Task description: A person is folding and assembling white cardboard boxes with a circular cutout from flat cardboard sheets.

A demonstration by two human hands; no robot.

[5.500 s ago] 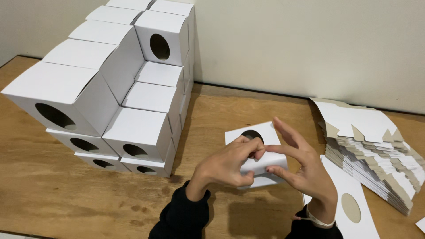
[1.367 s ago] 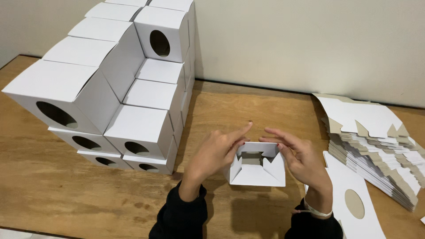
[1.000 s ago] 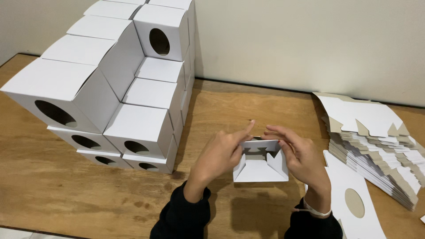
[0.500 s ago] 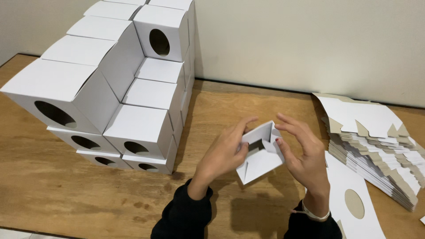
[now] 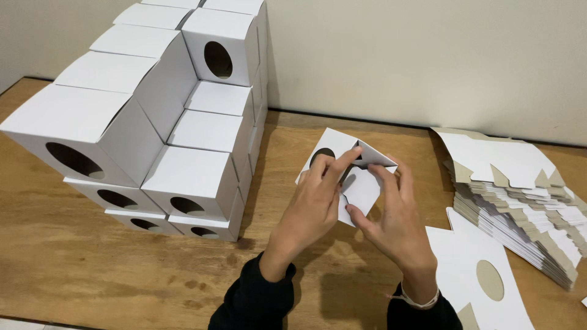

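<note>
Both my hands hold a partly folded white cardboard box (image 5: 358,183) above the middle of the wooden table (image 5: 92,269). My left hand (image 5: 312,205) grips its left side, fingers over a face with a dark oval hole. My right hand (image 5: 394,217) clasps the right side, fingertips on an upper flap. The box is tilted and its flaps stand open.
A stepped stack of finished white boxes with oval holes (image 5: 153,110) fills the left, against the pale wall. A pile of flat white box blanks (image 5: 520,195) lies at the right. One flat blank with an oval hole (image 5: 477,281) lies beside my right wrist.
The box has been turned and tilted up in my hands, so its holed face now shows at the left. Both hands rose slightly with it.
</note>
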